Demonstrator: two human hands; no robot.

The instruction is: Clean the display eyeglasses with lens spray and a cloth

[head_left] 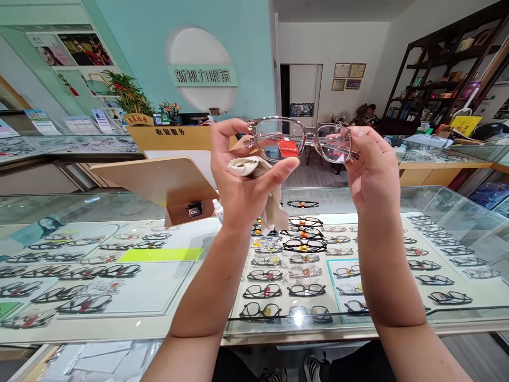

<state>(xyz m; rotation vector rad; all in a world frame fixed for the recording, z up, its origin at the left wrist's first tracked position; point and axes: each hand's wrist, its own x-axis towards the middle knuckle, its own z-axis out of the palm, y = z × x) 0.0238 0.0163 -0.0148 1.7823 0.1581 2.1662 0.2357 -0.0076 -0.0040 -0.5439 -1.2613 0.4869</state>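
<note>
A pair of clear-framed eyeglasses (306, 136) is held up in front of me, with a red label on one lens and smaller red print on the other. My left hand (246, 180) grips the frame's left end, its thumb below the lens. A beige cleaning cloth (273, 209) is bunched in that same palm and hangs down below it. With thumb and fingers, my right hand (374, 164) pinches the right end near the hinge. The folded temples show behind the lenses.
Below my arms stands a glass display counter (234, 331) with many eyeglasses in rows. A tilted wooden-framed mirror or board (155, 178) and a small white bottle (218, 209) stand on it to the left. Further back are a cashier desk (170, 139), dark shelves (431, 77) and a seated person (370, 115).
</note>
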